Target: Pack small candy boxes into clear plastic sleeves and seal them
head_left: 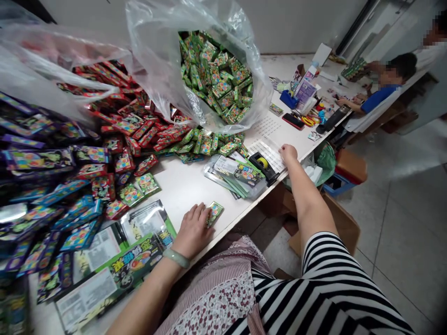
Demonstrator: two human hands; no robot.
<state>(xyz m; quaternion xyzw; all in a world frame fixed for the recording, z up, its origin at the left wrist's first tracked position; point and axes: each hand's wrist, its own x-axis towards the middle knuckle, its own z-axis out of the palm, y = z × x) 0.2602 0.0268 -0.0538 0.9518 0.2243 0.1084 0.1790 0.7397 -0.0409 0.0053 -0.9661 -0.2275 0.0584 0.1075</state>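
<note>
On the white table, my left hand [194,227] rests by the front edge, fingers bent over one side of a small green box [215,213] that lies flat. A pale bangle [176,257] circles that wrist. My right hand [289,153] is closed at the right edge of a sheet with rows of small printed labels [270,151]; whatever is between its fingertips is too small to tell. Beside the sheet stands a black tape dispenser [262,166] with yellow tape. Printed plastic pouches [240,174] lie partly under it. Two more green boxes [139,188] sit left of my left hand.
A clear bag [146,51] spills green boxes [218,81]. Red boxes [129,116], purple boxes [38,158] and blue boxes [80,223] heap up on the left. Large printed pouches [118,265] lie in front. A phone [293,121] and a dark bottle [335,118] stand rightward, near people [384,93].
</note>
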